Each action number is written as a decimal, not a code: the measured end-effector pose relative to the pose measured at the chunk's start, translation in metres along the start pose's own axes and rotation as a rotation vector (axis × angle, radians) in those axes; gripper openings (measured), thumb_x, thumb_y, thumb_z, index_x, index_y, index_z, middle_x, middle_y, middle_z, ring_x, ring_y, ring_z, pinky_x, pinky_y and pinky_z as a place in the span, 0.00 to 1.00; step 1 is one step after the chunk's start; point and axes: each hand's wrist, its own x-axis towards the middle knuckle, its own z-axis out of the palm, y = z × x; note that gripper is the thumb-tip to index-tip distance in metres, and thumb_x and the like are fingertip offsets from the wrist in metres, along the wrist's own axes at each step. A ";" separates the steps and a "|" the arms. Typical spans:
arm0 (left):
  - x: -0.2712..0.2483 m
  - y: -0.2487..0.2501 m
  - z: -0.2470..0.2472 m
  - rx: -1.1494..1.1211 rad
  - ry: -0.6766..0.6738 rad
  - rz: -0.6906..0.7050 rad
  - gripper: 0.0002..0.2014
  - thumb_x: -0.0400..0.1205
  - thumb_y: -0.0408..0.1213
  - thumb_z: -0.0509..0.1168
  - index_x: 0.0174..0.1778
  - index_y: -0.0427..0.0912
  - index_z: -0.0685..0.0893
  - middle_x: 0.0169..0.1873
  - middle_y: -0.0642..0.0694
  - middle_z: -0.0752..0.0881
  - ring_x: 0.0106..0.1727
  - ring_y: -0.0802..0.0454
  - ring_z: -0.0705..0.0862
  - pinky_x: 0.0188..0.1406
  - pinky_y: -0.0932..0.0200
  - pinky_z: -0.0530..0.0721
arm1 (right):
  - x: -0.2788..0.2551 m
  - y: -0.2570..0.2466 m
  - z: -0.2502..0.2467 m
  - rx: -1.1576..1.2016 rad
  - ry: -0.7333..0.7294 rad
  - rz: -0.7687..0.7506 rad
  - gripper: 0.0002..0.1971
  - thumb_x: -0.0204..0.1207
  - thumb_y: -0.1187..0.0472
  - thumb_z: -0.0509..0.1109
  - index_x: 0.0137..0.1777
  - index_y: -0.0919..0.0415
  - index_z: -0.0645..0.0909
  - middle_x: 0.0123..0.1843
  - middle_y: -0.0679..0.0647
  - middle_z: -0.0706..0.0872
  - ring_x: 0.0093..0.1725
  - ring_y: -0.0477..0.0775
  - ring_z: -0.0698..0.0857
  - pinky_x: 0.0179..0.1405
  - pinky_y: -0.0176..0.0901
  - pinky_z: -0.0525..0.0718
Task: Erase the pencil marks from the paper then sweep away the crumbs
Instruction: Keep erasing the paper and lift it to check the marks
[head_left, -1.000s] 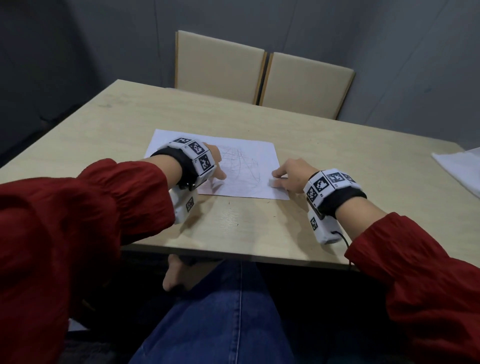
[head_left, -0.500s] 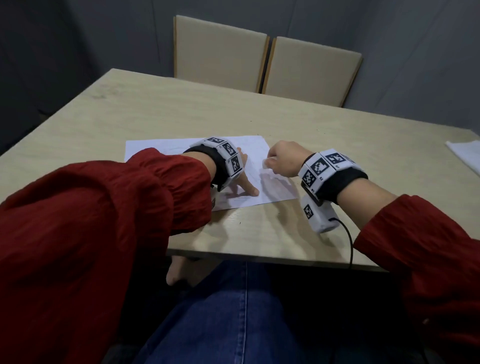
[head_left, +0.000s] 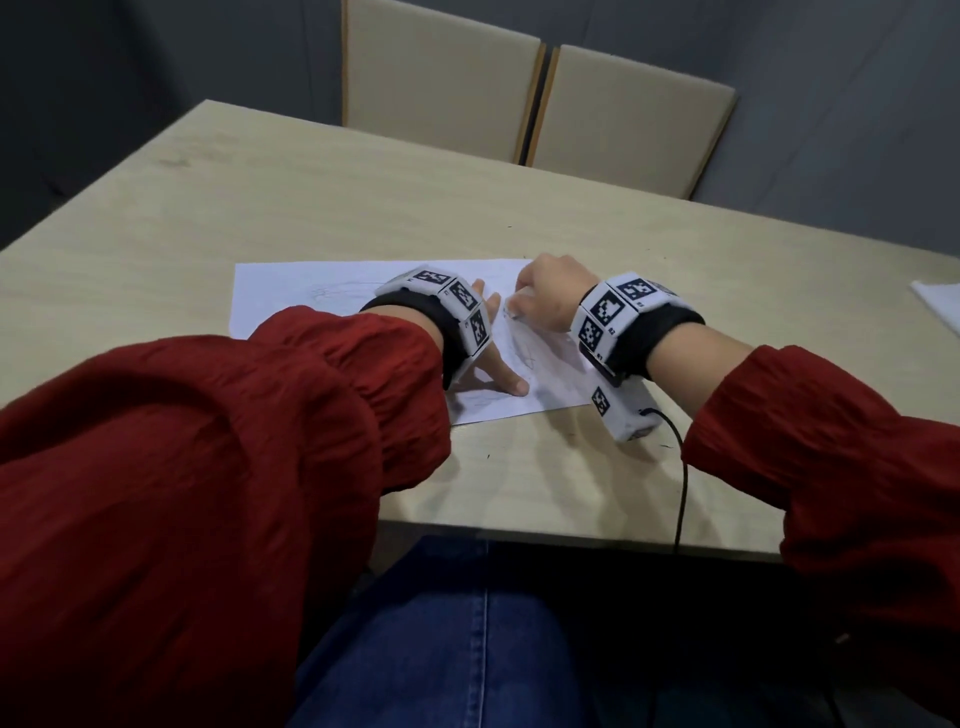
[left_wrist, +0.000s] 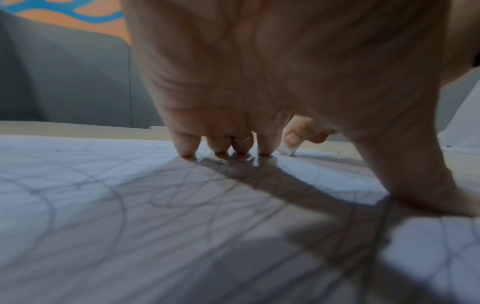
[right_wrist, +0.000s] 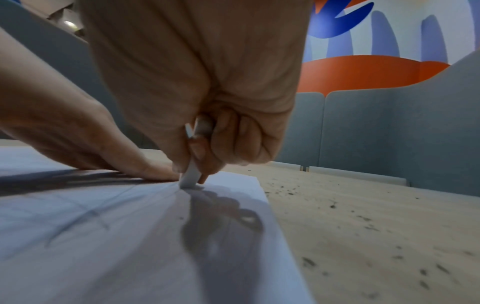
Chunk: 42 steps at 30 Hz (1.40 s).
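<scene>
A white paper (head_left: 291, 296) with faint pencil scribbles lies on the wooden table (head_left: 311, 187). My left hand (head_left: 488, 358) lies spread on the sheet, fingertips (left_wrist: 221, 151) and thumb pressing it flat. My right hand (head_left: 545, 296) sits near the sheet's far right corner and pinches a small white eraser (right_wrist: 191, 176), whose tip touches the paper (right_wrist: 103, 236). The eraser (left_wrist: 289, 149) also shows past my left fingers. Dark eraser crumbs (right_wrist: 332, 205) lie scattered on the table to the right of the sheet.
Two beige chairs (head_left: 535, 98) stand at the table's far side. Another white sheet (head_left: 940, 306) lies at the right edge of the table. The table's near edge (head_left: 571, 540) runs just above my lap.
My right hand lifted the eraser from the sheet's near right corner and carried it to the far right part. My left hand slid right along the sheet and pressed down there.
</scene>
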 end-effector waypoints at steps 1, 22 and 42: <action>0.000 0.001 0.000 -0.001 -0.004 -0.003 0.69 0.57 0.81 0.65 0.84 0.54 0.36 0.84 0.47 0.34 0.86 0.42 0.39 0.82 0.34 0.44 | -0.001 0.000 0.001 0.001 0.006 0.000 0.13 0.78 0.59 0.65 0.53 0.67 0.85 0.52 0.64 0.88 0.52 0.66 0.85 0.42 0.47 0.81; -0.012 0.011 -0.011 0.008 0.033 0.033 0.56 0.61 0.74 0.71 0.81 0.44 0.69 0.80 0.40 0.69 0.79 0.40 0.68 0.76 0.43 0.67 | -0.024 0.017 0.011 -0.194 -0.033 -0.214 0.10 0.78 0.58 0.65 0.46 0.62 0.85 0.41 0.61 0.88 0.45 0.64 0.83 0.46 0.53 0.83; -0.015 0.011 -0.010 -0.028 0.064 0.006 0.59 0.58 0.76 0.70 0.82 0.45 0.66 0.80 0.40 0.69 0.78 0.40 0.69 0.75 0.44 0.68 | 0.000 -0.003 -0.004 -0.270 -0.024 -0.259 0.06 0.73 0.64 0.68 0.45 0.66 0.84 0.45 0.65 0.88 0.48 0.69 0.85 0.48 0.59 0.86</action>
